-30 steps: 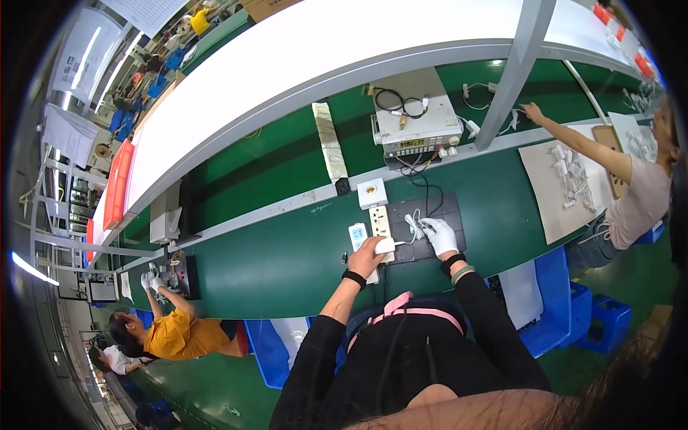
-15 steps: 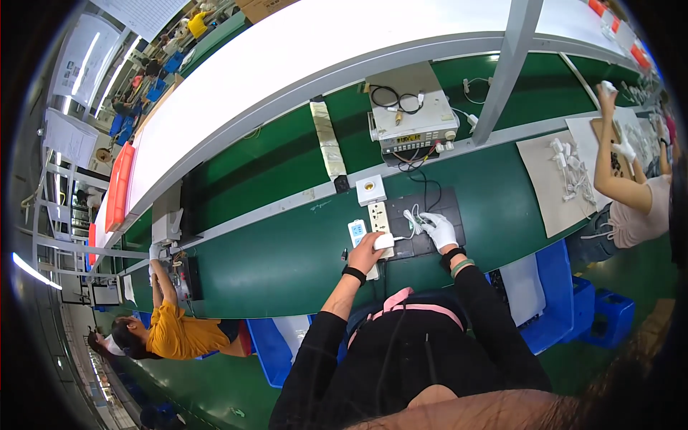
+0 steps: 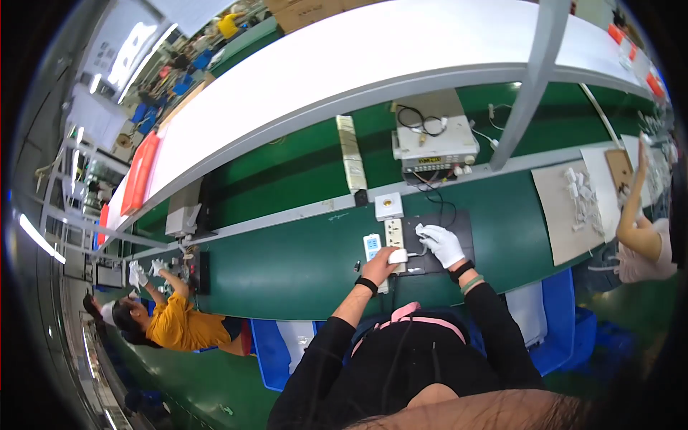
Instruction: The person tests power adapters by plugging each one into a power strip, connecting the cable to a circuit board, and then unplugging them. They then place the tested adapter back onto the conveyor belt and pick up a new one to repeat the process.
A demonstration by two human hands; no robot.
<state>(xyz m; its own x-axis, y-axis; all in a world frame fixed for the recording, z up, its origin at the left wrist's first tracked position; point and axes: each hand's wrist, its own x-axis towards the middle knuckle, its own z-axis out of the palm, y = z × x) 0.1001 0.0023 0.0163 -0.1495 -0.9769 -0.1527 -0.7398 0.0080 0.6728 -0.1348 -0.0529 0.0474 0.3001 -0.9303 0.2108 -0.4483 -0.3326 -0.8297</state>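
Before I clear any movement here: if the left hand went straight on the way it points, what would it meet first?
Most likely the gloved right hand, ahead and to the right of the left hand and the white block it holds. Relative heights are unclear, so it might pass underneath.

I am seeing a long white shelf (image 3: 322, 61) running above the green table (image 3: 301, 265), and a red bin (image 3: 141, 172) is sitting by its left end. On my left, a person in an orange shirt (image 3: 183, 326) is working at the table. On my right, a person in a pale top (image 3: 643, 251) is holding one arm up. Near that person, a brown sheet (image 3: 553, 233) is lying on the table. A blue bin (image 3: 266, 358) is standing over the green floor (image 3: 244, 401). Far off, someone in yellow (image 3: 228, 26) is showing.
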